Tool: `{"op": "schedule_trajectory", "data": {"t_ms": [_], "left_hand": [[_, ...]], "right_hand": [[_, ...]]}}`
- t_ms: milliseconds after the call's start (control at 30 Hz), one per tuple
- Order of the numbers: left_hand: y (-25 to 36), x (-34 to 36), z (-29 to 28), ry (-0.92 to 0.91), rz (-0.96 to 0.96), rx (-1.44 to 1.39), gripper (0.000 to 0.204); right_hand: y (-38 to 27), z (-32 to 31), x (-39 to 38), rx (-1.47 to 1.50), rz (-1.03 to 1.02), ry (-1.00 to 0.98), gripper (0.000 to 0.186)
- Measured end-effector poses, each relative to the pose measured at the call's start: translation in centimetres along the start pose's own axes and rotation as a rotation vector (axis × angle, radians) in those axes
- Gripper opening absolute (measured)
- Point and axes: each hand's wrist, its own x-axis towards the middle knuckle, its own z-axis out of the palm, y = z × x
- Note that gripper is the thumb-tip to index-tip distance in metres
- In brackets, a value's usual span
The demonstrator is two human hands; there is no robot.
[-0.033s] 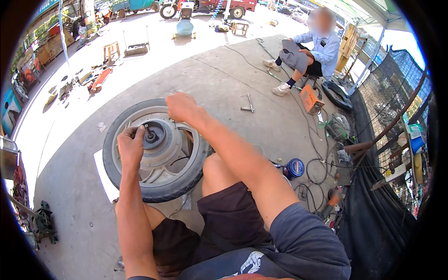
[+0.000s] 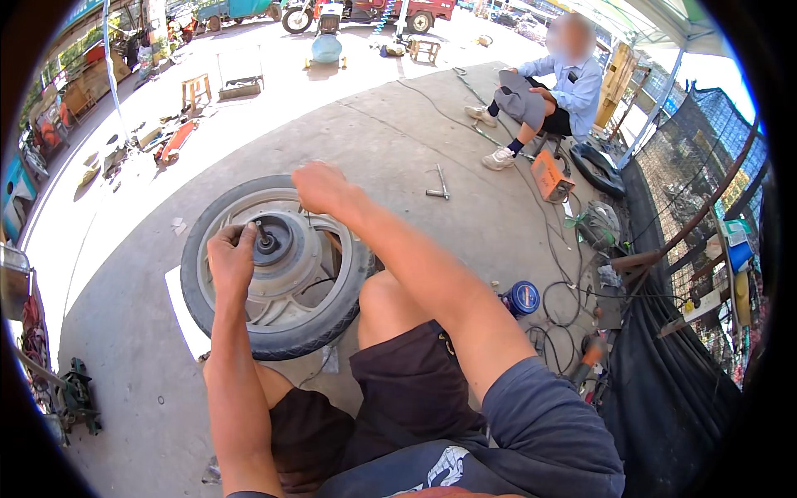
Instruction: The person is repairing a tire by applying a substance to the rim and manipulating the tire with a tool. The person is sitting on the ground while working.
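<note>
- A wheel (image 2: 274, 266), a black tyre on a grey spoked rim, is lying flat on the concrete floor (image 2: 415, 141), just in front of the person's knees.
- The left hand (image 2: 231, 259) is resting on the grey hub (image 2: 286, 249), its fingers pinching closed around the short axle stub (image 2: 262, 236) sticking up from the centre.
- The right hand (image 2: 322, 187) is hovering over the far side of the rim, curled into a loose fist; whether it is holding anything cannot be told.
- A cross wrench (image 2: 437, 184) is lying on the floor farther right.
- A round blue tin (image 2: 523, 297) is sitting near the right knee, among black cables (image 2: 564, 290).
- Another person (image 2: 548, 100) is sitting far right.
</note>
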Motion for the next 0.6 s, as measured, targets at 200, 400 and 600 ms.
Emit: {"op": "schedule_trajectory", "data": {"t_ms": [200,400,600], "left_hand": [[-0.1,0.0,0.1,-0.01,0.003,0.007,0.028],[-0.5,0.3,0.0,-0.029,0.009,0.003,0.029],[-0.6,0.2,-0.2,-0.024,0.025,-0.002,0.031]], "right_hand": [[0.0,-0.8,1.1,-0.054,-0.029,-0.107,0.018],[-0.7,-1.4,1.7,-0.089,-0.016,-0.221,0.022],[-1.2,-1.5,1.8,-0.154,-0.109,-0.324,0.024]]}}
